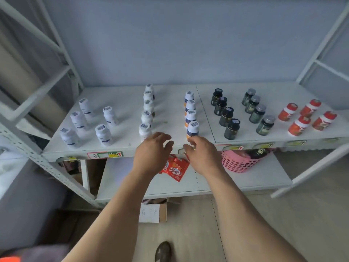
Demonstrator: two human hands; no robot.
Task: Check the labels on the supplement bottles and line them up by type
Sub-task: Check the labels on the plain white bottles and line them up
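Both hands are hovering over the front edge of the white shelf [122, 146], between two of the bottle files. The left hand [151, 150] is hanging with its fingers loosely spread and holding nothing, just beside the nearest bottle of the plain white-capped row [147, 110]. The right hand [198, 154] is likewise gripping nothing, its fingers relaxed and slightly curled, close to the front bottle of the orange-and-navy labelled row [191, 114]; whether a fingertip is touching that bottle I cannot tell.

The bottles are standing upright in files running from the front edge toward the wall, probably so that each type is reading as one line and the barcode stickers on the caps are facing up for checking. To the right are sitting a row of dark amber bottles [224, 114], a row of green grey-capped bottles [257, 112] and a cluster of red bottles [306, 116] in two short lines. Far left, the white bottles with navy bands [88, 121] are standing less strictly (two loose files, well apart from each other), so I judge that group as the likeliest one needing tidying.

Below, on the lower shelf, a red snack packet [175, 170] and a pink basket [234, 163] are lying apart from the task.

Most of the sorting is looking done.
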